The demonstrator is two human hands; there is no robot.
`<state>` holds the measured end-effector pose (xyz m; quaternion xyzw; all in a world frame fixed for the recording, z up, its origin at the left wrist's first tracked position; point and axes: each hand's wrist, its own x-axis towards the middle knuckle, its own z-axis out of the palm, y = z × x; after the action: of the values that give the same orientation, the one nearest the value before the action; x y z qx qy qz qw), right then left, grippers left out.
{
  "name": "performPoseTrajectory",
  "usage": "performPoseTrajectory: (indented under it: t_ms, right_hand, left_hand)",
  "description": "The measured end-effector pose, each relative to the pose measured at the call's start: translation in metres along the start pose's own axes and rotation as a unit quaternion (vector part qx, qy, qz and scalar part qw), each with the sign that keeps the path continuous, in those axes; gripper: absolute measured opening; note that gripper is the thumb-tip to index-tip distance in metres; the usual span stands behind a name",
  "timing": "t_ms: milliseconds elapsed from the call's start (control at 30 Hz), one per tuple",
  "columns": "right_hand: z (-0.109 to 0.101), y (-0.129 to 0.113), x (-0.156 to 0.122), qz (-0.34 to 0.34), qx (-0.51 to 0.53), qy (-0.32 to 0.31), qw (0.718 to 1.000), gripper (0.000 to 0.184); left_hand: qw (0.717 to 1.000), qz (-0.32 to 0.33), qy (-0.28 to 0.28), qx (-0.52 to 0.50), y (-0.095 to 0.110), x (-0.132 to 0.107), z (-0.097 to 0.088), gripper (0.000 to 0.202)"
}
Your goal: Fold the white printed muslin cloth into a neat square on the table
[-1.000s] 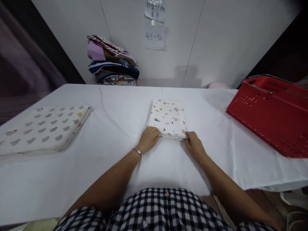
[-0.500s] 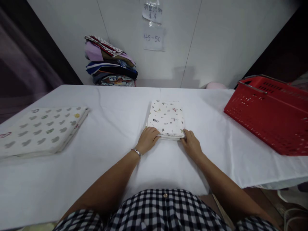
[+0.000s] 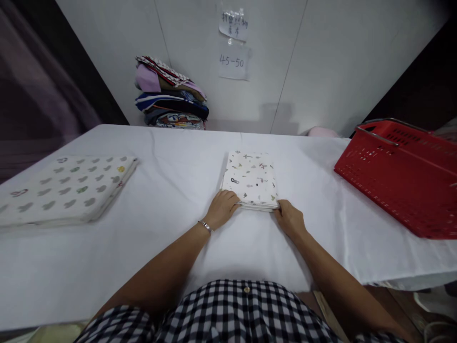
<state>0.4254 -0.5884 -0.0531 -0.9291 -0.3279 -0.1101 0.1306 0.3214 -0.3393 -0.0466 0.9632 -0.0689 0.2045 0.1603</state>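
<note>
A small folded white cloth with little printed figures (image 3: 251, 178) lies on the white table (image 3: 178, 228) in front of me. My left hand (image 3: 222, 208), with a bracelet at the wrist, pinches the cloth's near left corner. At the near right corner my right hand (image 3: 290, 219) grips the folded edge, fingers closed on it. Both hands rest on the table with the cloth flat between them.
A larger folded cloth with grey spots (image 3: 67, 188) lies at the left of the table. A red plastic basket (image 3: 403, 171) stands at the right. A pile of folded coloured fabrics (image 3: 171, 95) leans against the back wall under paper notes (image 3: 233, 59).
The hands and the small cloth keep their hold and place; only the camera view has shifted slightly.
</note>
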Motion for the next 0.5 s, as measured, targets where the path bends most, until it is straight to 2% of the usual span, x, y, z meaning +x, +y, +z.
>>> performPoseTrajectory:
  t_ms: [133,200,300,367,500]
  right_hand:
    - [-0.003,0.006,-0.001,-0.005,0.005,-0.017,1.000,0.017]
    - [-0.006,0.006,-0.002,-0.028,0.017,0.002,0.999,0.023]
    - [-0.012,0.003,-0.003,-0.077,0.053,0.061,0.994,0.039]
    - [-0.016,-0.002,-0.002,-0.121,0.077,0.081,0.986,0.042]
    - [-0.018,-0.011,0.005,-0.195,0.105,0.060,0.973,0.039]
  left_hand:
    - [1.000,0.008,-0.001,-0.005,0.001,0.001,0.001,0.016]
    - [1.000,0.010,0.000,-0.009,0.001,0.001,0.000,0.016]
    - [1.000,0.012,0.001,-0.014,0.002,0.001,-0.001,0.016]
    - [1.000,0.009,0.014,-0.020,0.005,0.001,-0.002,0.017]
    - [0.999,0.014,0.038,-0.022,0.011,0.002,-0.002,0.022]
